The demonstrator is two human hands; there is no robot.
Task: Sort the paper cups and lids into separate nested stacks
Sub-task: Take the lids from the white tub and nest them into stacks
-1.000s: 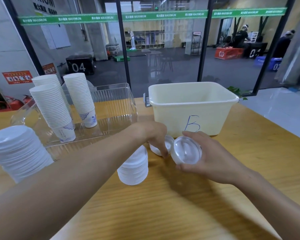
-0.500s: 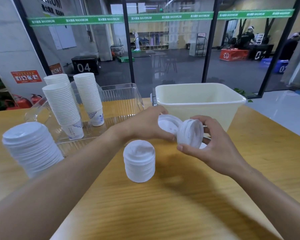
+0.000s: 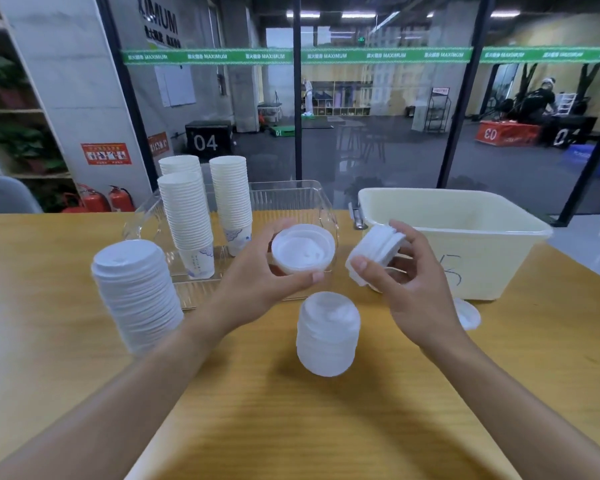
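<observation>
While your left hand pinches single lid by rim, thumb under, fingers over, your right hand grips small lid bundle, tilted on edge. Both held above short lid stack on table. Tall lid stack well left of short one. Three cup stacks in clear tray, behind-left. Cream bin behind-right. Loose lid right, beside bin.

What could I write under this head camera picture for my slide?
Left hand holds one lid, right hand holds a few lids, above a short lid stack.
</observation>
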